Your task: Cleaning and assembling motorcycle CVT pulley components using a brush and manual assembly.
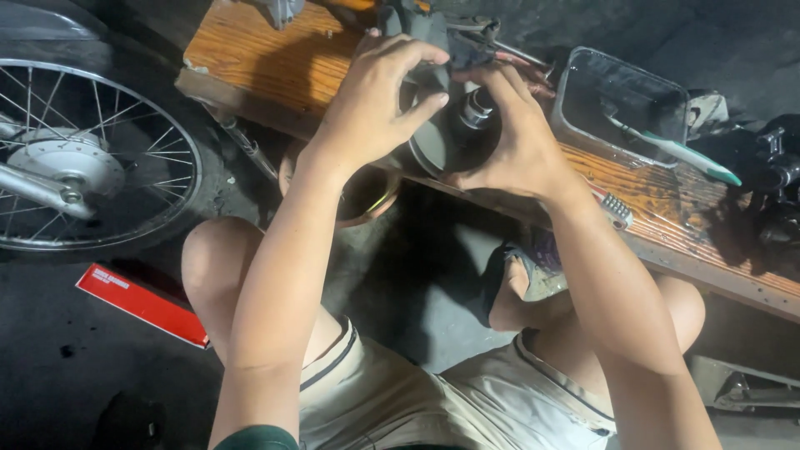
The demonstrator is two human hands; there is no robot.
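A dark round metal engine part [454, 137] with a small shiny shaft at its middle rests at the near edge of a wooden plank [275, 58]. My left hand [371, 108] curls over its left side, thumb and fingers pinching near the shaft. My right hand [517, 137] cups its right and lower side. Wires and a dark assembly [467, 37] rise behind the part, partly hidden by my fingers.
A spoked motorcycle wheel [92, 158] stands at the left. A red flat box [142, 304] lies on the dark floor. On the plank sit a dark rectangular tray [621, 104] with a green-and-white toothbrush [683, 154]. A round bowl [367, 196] sits below the plank. My knees are bent underneath.
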